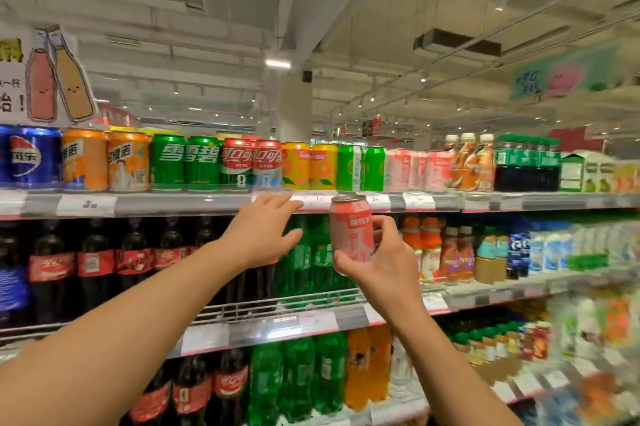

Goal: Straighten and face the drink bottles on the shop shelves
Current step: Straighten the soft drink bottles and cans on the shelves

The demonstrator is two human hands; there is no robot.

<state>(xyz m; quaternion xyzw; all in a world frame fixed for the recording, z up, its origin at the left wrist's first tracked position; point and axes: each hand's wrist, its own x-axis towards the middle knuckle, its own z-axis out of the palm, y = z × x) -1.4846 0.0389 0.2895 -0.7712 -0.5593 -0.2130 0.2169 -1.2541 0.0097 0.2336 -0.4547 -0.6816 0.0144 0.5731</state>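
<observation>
My right hand (379,263) grips a pink drink can (350,226) upright in front of the top shelf's edge (194,204), below the row of cans. My left hand (266,230) is raised beside it with fingers relaxed and spread, holding nothing, its fingertips near the shelf's price strip. On the top shelf stand blue cola cans (29,157), orange cans (104,161), green cans (185,162), red cola cans (252,162), yellow cans (308,166), light green cans (362,167) and pink cans (415,169).
Right of the cans stand orange tea bottles (471,166), dark bottles (526,166) and cartons (585,173). The middle shelf holds large cola bottles (93,263), green soda bottles (311,252) and small bottles (457,252). More big bottles fill the lower shelf (294,377).
</observation>
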